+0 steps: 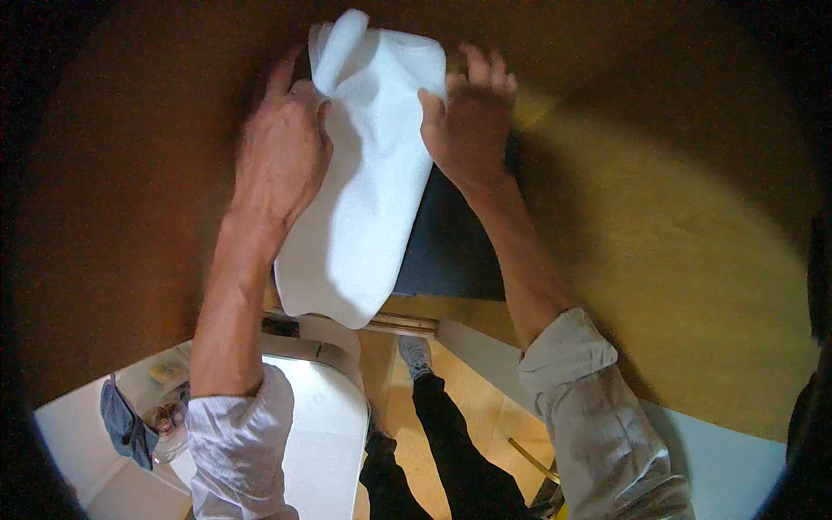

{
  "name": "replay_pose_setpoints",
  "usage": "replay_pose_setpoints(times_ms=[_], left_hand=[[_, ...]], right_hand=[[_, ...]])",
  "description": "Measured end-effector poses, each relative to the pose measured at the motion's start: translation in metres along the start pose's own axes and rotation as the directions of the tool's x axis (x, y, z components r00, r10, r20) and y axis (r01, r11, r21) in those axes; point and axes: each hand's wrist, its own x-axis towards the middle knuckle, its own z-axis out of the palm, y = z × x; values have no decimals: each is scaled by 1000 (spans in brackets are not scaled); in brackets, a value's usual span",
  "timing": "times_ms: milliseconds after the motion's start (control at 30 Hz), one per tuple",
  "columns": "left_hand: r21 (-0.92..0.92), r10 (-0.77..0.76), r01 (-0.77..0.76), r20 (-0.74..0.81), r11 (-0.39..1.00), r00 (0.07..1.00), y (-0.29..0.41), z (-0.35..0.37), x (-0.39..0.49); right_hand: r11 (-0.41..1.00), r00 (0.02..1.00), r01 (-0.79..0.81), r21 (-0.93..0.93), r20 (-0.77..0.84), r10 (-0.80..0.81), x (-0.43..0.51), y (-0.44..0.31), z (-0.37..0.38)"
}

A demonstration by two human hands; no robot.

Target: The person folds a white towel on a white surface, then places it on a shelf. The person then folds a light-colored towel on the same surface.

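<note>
A white cloth [370, 188], long and folded, lies lengthwise over the wooden tabletop, its near end hanging at the front edge. One corner at its far left is rolled or folded up. My left hand [283, 146] is at the cloth's left side, thumb and fingers closed at its edge near the raised corner. At the right side, my right hand [471, 123] rests with the thumb over the cloth's edge and the other fingers spread apart; whether it pinches the fabric is not clear. Under the cloth, a dark flat sheet or mat [455, 240] shows on the right.
The wooden tabletop [682, 260] spreads to both sides, partly in shadow. Below its front edge are a white rounded lid or appliance [325, 429], a grey cloth [127, 422] hanging at the left, a wooden floor [468, 416], and my legs and one shoe [416, 356].
</note>
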Motion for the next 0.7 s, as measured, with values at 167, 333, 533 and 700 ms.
replay_pose_setpoints(times_ms=[167, 333, 533, 700], left_hand=[[-60, -151, 164, 176, 985, 973, -46, 48, 3], [-47, -192, 203, 173, 978, 966, -50, 86, -5], [-43, -287, 298, 165, 954, 943, -103, 158, -16], [-223, -353, 434, 324, 873, 878, -80, 185, -57]], right_hand=[[986, 968, -146, 85, 220, 124, 1, -5, 35], [982, 976, -137, 132, 188, 111, -2, -9, 34], [896, 787, -440, 63, 506, 352, -30, -21, 92], [824, 706, -564, 59, 553, 443, -84, 0, 77]])
